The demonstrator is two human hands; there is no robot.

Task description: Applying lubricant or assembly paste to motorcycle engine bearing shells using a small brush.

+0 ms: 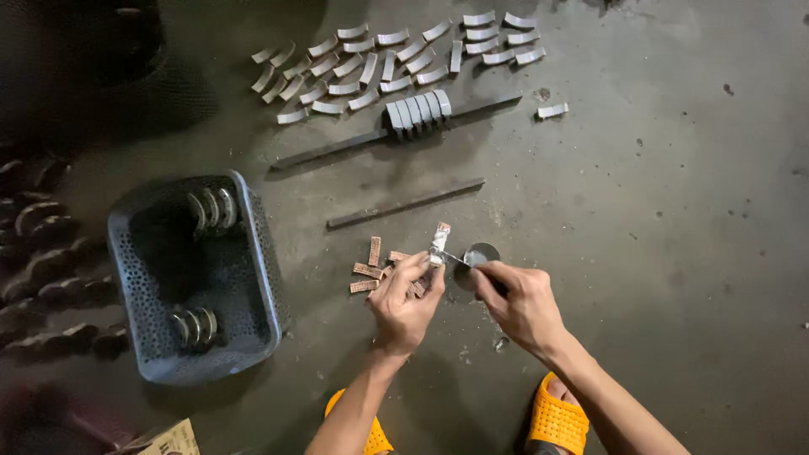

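The left hand (404, 305) pinches a small brown strip (439, 242); the right hand (521, 305) grips a thin tool (455, 258) over a round tin (479, 255). Paste could drip onto the floor (657, 253), or the strip slip.

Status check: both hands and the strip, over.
Left hand pinches a small strip, upright. Right hand holds a thin tool against it, over a round tin. More brown strips lie by the left hand; nothing blocks.
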